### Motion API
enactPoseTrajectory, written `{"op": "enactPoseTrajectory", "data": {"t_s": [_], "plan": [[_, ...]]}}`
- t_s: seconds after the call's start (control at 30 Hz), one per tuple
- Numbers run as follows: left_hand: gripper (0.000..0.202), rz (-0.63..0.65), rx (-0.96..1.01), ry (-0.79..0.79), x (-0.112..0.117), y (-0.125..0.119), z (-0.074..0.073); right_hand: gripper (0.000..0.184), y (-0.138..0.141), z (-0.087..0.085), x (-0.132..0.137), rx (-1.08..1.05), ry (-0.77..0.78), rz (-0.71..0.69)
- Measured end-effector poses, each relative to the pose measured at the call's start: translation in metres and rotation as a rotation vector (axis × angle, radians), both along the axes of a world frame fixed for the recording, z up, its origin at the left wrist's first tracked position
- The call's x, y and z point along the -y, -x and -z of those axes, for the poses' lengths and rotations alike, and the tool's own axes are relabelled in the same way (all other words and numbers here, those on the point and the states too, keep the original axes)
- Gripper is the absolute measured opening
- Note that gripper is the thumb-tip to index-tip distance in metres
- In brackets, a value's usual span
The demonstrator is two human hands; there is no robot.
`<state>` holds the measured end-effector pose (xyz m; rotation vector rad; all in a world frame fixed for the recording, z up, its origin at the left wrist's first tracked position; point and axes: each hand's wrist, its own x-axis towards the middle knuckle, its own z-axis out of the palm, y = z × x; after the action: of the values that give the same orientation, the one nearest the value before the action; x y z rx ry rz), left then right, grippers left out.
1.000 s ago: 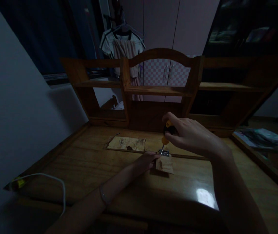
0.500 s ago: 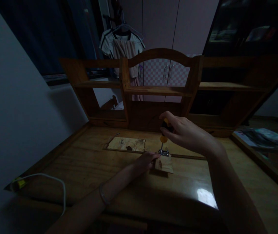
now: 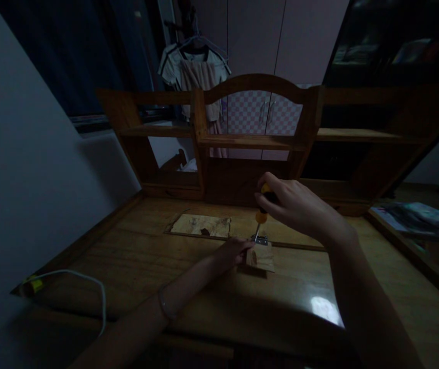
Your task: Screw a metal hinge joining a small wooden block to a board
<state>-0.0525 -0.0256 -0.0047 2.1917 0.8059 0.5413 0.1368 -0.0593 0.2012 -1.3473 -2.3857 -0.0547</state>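
Note:
My right hand (image 3: 296, 207) is closed round the black and orange handle of a screwdriver (image 3: 261, 211), held upright with its tip on a small metal hinge (image 3: 260, 239). The hinge sits at the far edge of a small wooden block (image 3: 261, 258) on the wooden desk (image 3: 158, 266), against a long thin wooden board (image 3: 204, 225). My left hand (image 3: 234, 253) rests with fingers curled against the block's left side and steadies it. A thin bracelet is on my left wrist.
A wooden shelf unit (image 3: 250, 138) stands along the desk's back edge. A white cable (image 3: 84, 292) with a yellow tag lies at the near left. Papers or magazines (image 3: 415, 218) lie at the right. Clothes (image 3: 196, 72) hang behind on a wardrobe.
My right hand has turned slightly on the screwdriver handle while the tip stays on the hinge. My left hand and the block have hardly moved.

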Motion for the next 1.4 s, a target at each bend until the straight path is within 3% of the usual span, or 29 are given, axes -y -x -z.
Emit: {"op": "enactPoseTrajectory", "data": {"t_s": [0.2, 0.5, 0.77, 0.87, 1.03, 1.4], "plan": [[0.036, -0.009, -0.031, -0.022, -0.002, -0.001, 0.005, 0.037, -0.004, 0.001, 0.000, -0.024, -0.024, -0.055], [0.026, 0.018, -0.054, -0.035, 0.001, -0.002, -0.007, 0.041, -0.001, 0.002, 0.000, -0.015, 0.003, -0.019], [0.030, 0.027, -0.068, -0.004, 0.001, -0.002, -0.007, 0.031, -0.005, 0.003, -0.004, -0.077, 0.037, -0.119], [0.035, 0.016, -0.034, -0.013, 0.004, 0.001, -0.010, 0.036, -0.005, 0.002, -0.005, -0.077, 0.041, -0.103], [0.033, 0.009, -0.034, -0.007, 0.006, 0.002, -0.013, 0.029, -0.007, -0.001, -0.005, -0.069, 0.069, -0.142], [0.034, -0.024, -0.098, 0.016, 0.001, -0.007, -0.006, 0.035, -0.007, 0.002, -0.009, -0.150, 0.067, -0.210]]}}
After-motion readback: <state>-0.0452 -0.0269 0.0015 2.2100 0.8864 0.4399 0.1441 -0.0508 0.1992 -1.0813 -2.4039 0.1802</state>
